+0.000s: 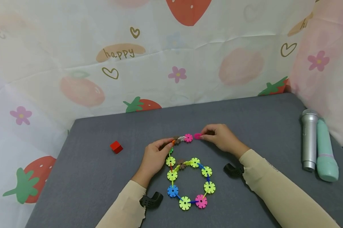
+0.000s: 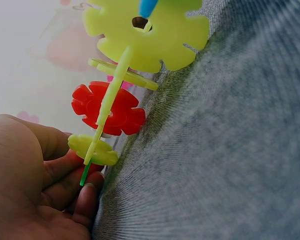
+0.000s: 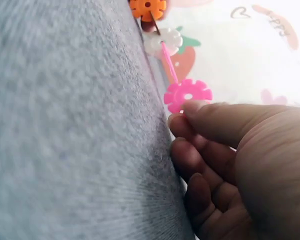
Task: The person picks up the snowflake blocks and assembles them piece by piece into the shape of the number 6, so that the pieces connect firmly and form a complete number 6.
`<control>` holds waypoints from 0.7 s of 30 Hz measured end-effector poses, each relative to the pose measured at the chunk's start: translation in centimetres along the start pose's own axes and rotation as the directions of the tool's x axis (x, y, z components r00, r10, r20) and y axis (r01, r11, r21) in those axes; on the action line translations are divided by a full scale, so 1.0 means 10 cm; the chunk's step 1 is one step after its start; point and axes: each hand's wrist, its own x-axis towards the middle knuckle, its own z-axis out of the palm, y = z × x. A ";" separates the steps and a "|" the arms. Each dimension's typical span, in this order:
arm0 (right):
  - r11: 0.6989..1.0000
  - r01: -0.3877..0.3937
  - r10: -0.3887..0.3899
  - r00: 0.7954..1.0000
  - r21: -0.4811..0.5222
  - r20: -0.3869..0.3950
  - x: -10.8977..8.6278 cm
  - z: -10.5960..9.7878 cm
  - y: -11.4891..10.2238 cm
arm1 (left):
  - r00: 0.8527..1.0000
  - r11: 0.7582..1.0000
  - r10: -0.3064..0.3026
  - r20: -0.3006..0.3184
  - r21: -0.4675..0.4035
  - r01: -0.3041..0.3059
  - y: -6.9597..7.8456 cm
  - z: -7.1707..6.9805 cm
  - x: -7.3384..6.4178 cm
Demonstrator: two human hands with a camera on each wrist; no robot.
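A chain of notched plastic snowflake discs [image 1: 184,203] lies on the grey cloth, forming a ring with a tail that curves up and right. My left hand [image 1: 155,158] pinches the tail at an orange disc [image 1: 173,143], beside a green disc [image 2: 85,172]. Beyond it come a brown disc [image 1: 176,140], a white disc [image 3: 165,41] and a pink disc [image 1: 188,138] at the tail's end. Between thumb and fingertips my right hand [image 1: 221,137] holds another pink disc [image 3: 187,95], close to that end; in the head view a small gap shows between the two.
A red cube [image 1: 116,147] lies left of the left hand. At the table's right edge are a silver microphone-shaped cylinder [image 1: 309,139] and a mint-green bottle-like object [image 1: 326,152]. Black wrist mounts [image 1: 151,200] stick out by both sleeves. A strawberry-print curtain [image 1: 160,63] hangs behind the table.
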 end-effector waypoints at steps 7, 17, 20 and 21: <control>1.000 0.001 -0.001 1.000 0.003 0.008 0.01 0.02 0.01 | 1.000 1.000 -0.002 0.000 -0.003 0.002 0.03 0.00 0.00; 1.000 0.004 -0.004 1.000 0.014 0.020 0.02 0.03 0.03 | 0.999 0.999 0.038 0.004 0.018 -0.038 0.03 -0.02 -0.01; 1.000 0.005 -0.006 1.000 0.022 0.011 0.03 0.03 0.03 | 0.999 0.999 0.040 0.005 0.019 -0.040 0.03 -0.01 -0.01; 1.000 0.007 -0.007 1.000 0.022 0.010 0.04 0.03 0.04 | 0.999 0.999 0.040 0.004 0.020 -0.040 0.03 -0.01 -0.01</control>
